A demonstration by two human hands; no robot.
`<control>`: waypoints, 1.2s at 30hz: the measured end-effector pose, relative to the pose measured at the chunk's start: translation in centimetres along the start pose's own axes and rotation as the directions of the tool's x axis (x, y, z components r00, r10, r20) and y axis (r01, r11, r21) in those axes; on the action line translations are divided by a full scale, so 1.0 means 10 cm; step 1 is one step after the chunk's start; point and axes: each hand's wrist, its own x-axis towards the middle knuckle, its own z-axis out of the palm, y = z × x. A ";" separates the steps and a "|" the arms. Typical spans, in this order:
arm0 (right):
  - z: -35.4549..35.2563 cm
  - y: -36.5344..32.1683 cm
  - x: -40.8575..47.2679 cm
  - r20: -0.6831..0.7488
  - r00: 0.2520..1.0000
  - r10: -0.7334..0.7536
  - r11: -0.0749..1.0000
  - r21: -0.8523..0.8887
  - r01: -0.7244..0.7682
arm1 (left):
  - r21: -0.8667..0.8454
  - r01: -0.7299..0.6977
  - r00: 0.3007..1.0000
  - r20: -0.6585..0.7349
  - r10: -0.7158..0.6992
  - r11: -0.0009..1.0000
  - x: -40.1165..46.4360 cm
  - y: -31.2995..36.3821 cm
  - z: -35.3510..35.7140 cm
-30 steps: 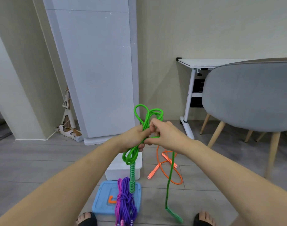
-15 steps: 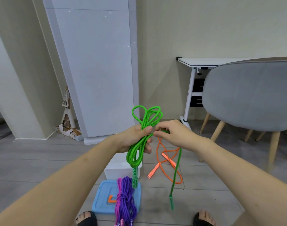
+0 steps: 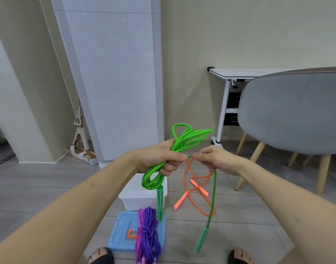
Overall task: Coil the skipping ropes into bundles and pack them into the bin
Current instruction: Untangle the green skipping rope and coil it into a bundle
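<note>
- One green rope (image 3: pixel 184 141) is mid-coil: your left hand (image 3: pixel 159 159) grips the loops; your right hand (image 3: pixel 213 159) pinches the tail.
- Next, wrap the tail round.

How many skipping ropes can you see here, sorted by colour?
Green: 1, the green rope, held in both hands
Orange: 1, the orange rope, loose on the floor
Purple: 1, the purple rope, bundled on the blue lid
Pink: 1, the pink rope, bundled beside the purple one
Total: 4 ropes
</note>
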 end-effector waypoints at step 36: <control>0.29 -0.15 -0.09 0.146 0.981 0.126 0.983 0.117 -0.144 | -0.435 -0.217 0.976 -0.110 0.187 0.874 -0.01 -0.20 -0.19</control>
